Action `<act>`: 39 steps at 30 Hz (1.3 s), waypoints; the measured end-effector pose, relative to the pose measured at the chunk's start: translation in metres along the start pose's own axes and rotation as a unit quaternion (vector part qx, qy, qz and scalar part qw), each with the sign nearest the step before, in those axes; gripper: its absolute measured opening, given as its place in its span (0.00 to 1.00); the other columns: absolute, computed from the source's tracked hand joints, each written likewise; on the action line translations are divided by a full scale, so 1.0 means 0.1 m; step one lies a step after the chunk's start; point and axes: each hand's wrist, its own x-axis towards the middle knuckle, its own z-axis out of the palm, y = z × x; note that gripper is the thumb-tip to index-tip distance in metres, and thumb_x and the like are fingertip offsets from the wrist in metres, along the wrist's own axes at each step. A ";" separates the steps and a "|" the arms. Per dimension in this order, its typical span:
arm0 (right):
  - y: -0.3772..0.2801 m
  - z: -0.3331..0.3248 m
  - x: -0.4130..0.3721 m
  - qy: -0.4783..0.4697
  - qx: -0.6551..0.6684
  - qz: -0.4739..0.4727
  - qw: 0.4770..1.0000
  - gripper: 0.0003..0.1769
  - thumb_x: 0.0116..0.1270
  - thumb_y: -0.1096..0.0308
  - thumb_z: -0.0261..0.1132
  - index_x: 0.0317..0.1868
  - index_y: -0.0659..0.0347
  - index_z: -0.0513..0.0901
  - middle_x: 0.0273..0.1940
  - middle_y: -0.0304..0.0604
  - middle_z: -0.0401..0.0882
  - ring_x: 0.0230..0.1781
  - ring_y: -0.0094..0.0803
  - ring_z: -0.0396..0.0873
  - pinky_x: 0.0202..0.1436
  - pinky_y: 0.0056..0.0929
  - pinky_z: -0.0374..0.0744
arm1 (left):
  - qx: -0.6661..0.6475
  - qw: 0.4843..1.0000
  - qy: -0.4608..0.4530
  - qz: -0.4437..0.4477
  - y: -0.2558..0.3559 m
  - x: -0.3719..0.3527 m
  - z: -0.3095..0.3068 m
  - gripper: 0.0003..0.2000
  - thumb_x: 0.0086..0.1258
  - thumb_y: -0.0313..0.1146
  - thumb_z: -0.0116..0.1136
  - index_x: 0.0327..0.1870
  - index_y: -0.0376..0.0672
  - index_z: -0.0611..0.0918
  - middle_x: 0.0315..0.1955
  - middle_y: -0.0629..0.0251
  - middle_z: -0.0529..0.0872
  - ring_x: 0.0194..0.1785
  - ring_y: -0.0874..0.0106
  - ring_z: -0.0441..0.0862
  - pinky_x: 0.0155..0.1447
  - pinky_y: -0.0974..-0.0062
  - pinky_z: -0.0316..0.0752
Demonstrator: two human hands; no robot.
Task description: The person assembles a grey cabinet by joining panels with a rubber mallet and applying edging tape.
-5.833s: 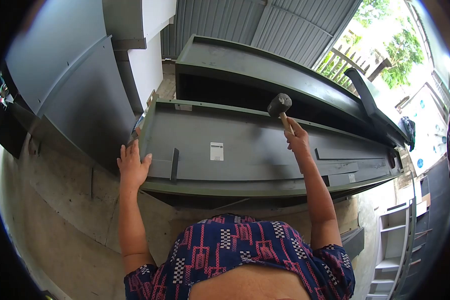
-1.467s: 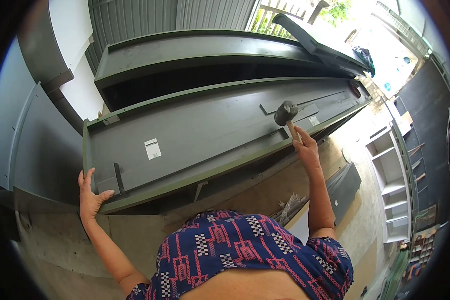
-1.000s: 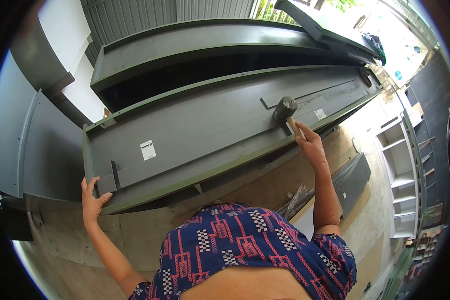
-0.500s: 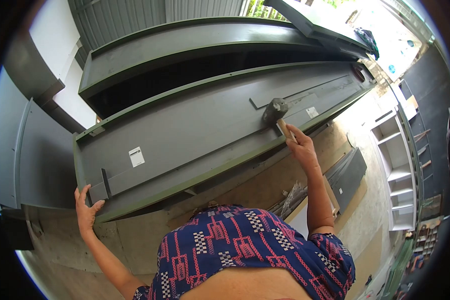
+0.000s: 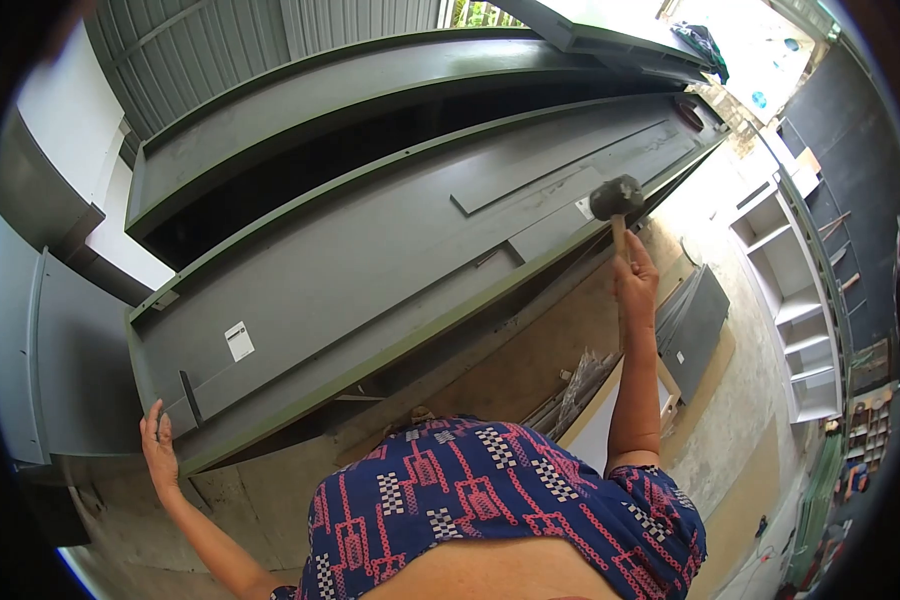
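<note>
A black-headed rubber mallet (image 5: 617,200) with a wooden handle is gripped in my right hand (image 5: 635,285). Its head is raised over the near edge of a long, shallow grey cabinet body (image 5: 330,270) with green edges. My left hand (image 5: 160,455) is at the near left corner of that cabinet, fingers extended against the end edge and holding nothing. Just inside that corner, a short dark crosspiece (image 5: 190,398) stands on edge beside a long flat strip. A white label (image 5: 238,341) sits on the panel. Farther right lies a loose narrow grey strip (image 5: 560,168).
A second long grey cabinet frame (image 5: 350,85) stands behind the first. Grey panels (image 5: 70,350) rise at the left. Stacked boards (image 5: 695,335) and plastic-wrapped strips (image 5: 585,385) lie on the floor at right, near a white shelf unit (image 5: 785,290).
My right hand has swung the mallet up and right, away from the cabinet's panel. My left hand stays at the corner, its thumb less spread. The view has shifted slightly.
</note>
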 end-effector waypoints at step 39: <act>0.45 -0.34 0.53 0.026 -0.062 0.032 0.997 0.29 0.64 0.71 0.60 0.68 0.57 0.71 0.22 0.31 0.71 0.15 0.16 0.66 0.16 0.18 0.68 | 0.009 1.000 0.009 0.010 0.14 0.02 0.22 0.21 0.76 0.46 0.49 0.62 0.43 0.77 0.56 0.60 0.80 0.60 0.67 0.75 0.65 0.72 0.65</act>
